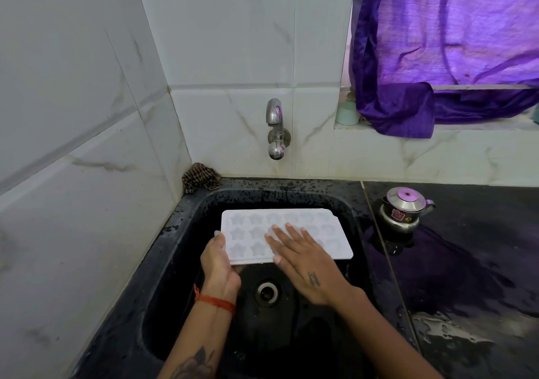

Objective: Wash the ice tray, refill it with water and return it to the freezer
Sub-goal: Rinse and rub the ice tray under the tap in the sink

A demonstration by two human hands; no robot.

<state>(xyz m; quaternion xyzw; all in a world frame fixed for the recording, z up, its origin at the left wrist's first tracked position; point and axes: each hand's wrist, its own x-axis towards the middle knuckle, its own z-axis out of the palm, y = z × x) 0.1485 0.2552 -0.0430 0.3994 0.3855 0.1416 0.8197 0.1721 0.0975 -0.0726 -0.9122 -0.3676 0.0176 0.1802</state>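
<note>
your left hand (219, 262) grips the ice tray (284, 234) by its left edge over the sink (175, 262) while your right hand (303, 265) lies on it, fingers (280, 233) straight.

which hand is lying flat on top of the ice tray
The right hand: its straight fingers lie spread across the ice tray's star moulds. The left hand instead grips the tray's left edge over the sink.

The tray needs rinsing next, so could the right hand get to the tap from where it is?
Probably yes. The right hand lies flat on the ice tray, holding nothing, while the left hand grips the tray. Nothing stands between it and the tap on the wall above the sink.
</note>
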